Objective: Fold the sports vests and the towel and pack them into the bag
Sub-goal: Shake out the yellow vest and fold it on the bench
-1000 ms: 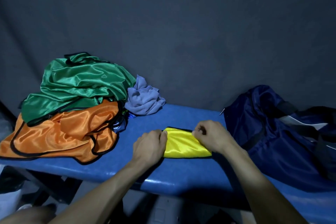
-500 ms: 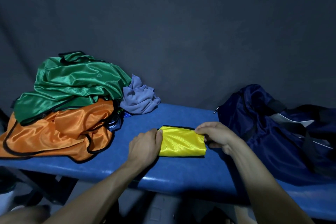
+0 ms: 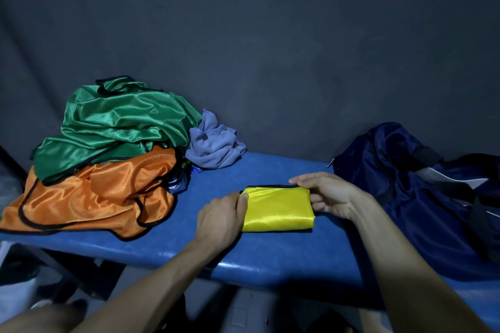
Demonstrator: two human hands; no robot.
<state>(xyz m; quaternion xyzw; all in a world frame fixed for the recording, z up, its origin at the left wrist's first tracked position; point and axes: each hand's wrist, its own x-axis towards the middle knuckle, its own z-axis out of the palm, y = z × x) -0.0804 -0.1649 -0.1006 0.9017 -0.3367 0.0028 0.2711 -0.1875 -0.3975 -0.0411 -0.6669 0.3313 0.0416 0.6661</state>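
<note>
Folded yellow vest (image 3: 278,208) on the blue bench (image 3: 270,254), left of the navy bag (image 3: 411,197). Left hand (image 3: 220,220) pinching its near-left edge; right hand (image 3: 328,194) cupping its right edge, thumb on top. Folding apparently done; next: lifting the packet rightward into the bag without unfolding. Green vest (image 3: 119,124), orange vest (image 3: 100,192) and towel (image 3: 213,143) unfolded, far left.

One head-worn camera looks forward and down, close over a blue bench (image 3: 270,257). The forearms come in from 6 o'clock; a dark backdrop (image 3: 270,35) fills the view toward 12 o'clock.
</note>
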